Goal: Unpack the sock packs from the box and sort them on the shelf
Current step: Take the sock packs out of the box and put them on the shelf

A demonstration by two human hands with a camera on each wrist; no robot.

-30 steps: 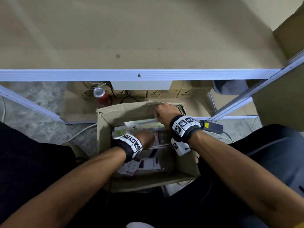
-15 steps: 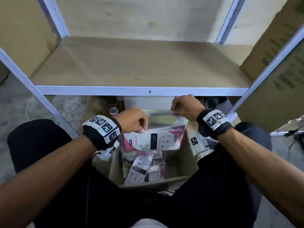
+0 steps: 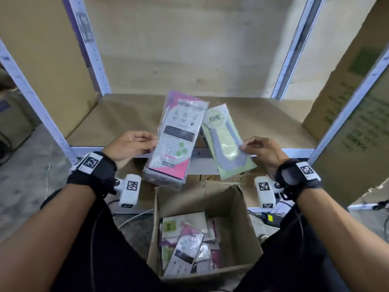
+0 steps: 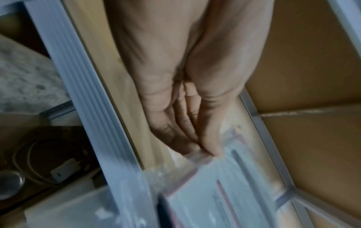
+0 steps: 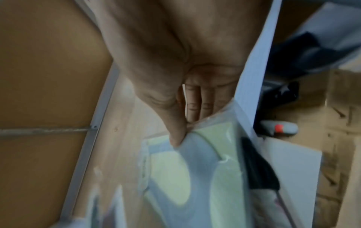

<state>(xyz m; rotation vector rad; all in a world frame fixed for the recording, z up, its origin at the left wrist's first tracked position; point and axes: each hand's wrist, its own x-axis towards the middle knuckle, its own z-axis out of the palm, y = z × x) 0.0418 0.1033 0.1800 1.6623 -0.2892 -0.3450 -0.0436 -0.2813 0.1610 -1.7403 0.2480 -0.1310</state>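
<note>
Head view alone shows box (image 3: 248,234); wrist views show fingers (image 5: 176,131) pinching packs (image 3: 176,140).

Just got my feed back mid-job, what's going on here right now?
A person holds two sock packs up over the open cardboard box. The left hand pinches the pink and grey pack; the right hand pinches the pale green ENE pack. The shelf board behind them has no packs on it yet, and more packs remain in the box.
</note>
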